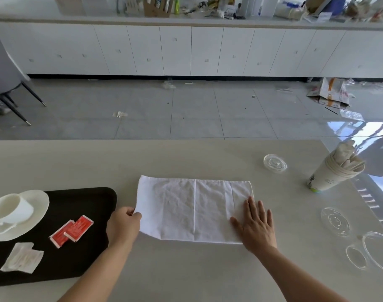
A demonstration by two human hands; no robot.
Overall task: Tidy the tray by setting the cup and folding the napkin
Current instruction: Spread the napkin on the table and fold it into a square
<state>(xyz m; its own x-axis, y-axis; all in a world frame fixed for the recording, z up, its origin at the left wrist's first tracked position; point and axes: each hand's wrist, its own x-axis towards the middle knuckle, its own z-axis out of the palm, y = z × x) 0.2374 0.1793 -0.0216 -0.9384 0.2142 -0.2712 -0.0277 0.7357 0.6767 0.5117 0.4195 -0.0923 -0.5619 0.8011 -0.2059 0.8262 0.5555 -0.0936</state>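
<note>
Our right hand lies flat, pinning the napkin; our left hand pinches its edge, seemingly to fold.

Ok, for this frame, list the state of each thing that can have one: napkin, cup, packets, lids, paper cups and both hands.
napkin: flat on table, partly folded
cup: tipped on its side on saucer
red packets: lying on tray, overlapping
white packet: lying on tray
paper cups: stacked, stuffed with paper
clear lids: lying on table
left hand: pinching napkin's left edge
right hand: flat, pressing napkin's right end
</note>
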